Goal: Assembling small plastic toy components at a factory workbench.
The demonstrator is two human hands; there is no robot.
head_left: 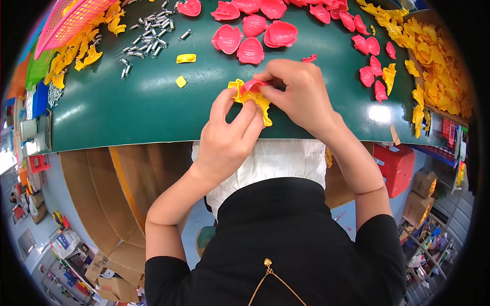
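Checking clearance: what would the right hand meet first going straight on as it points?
The right hand would first meet the pink piece it touches, then likely the yellow piece; depth is unclear.

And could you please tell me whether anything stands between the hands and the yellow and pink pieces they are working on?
Nothing visible does: the left hand holds the yellow piece directly, and the right hand has its fingertips on the pink piece.
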